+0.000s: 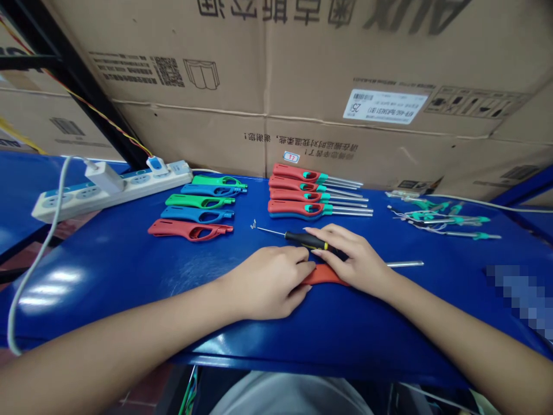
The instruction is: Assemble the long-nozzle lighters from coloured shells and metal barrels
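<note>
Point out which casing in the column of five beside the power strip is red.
The red casing is the one at the near end of the column; the four beyond it are green casings and blue casings.

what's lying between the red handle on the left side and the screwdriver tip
A few tiny metal pieces, possibly screws, lie on the blue table between the red handle and the tip of the screwdriver, in the head view.
</note>
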Tool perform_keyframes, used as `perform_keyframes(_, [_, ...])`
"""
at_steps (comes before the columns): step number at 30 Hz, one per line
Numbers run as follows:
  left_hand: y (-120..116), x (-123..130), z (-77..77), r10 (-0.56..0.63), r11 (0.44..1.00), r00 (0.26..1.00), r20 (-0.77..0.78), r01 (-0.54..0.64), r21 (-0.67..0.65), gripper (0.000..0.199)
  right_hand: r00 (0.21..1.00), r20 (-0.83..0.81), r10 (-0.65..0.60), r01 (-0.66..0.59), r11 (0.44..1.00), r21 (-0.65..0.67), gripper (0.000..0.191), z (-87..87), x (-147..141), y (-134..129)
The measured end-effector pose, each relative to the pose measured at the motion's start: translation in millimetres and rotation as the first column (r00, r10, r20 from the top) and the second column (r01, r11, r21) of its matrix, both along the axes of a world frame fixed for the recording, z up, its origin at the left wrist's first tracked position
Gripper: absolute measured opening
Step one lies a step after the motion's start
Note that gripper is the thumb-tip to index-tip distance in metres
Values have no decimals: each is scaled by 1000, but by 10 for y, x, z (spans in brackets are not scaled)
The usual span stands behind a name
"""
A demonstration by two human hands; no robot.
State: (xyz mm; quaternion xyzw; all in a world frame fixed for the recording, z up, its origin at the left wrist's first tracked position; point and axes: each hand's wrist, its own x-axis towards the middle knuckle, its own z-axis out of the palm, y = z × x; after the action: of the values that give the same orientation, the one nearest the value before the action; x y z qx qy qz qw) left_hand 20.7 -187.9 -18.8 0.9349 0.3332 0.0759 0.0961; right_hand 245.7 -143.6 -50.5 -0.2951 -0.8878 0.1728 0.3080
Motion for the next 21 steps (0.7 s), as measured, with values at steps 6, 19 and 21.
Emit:
perform_keyframes(6, [2, -2, 0, 3, 1000, 1000, 8, -3, 0, 24, 999, 37, -25, 24, 1000, 6, 40, -4, -19, 0])
perform_keyframes(19, [14, -16, 17, 15, 999, 1000, 14, -14, -32, 27, 982, -115, -150, 144, 987, -65, 32, 70, -10, -22])
perform_keyframes(21, [26, -25, 17, 13, 999, 1000, 26, -12, -49, 29, 965, -155, -210, 197, 976, -96, 30, 106, 7, -25])
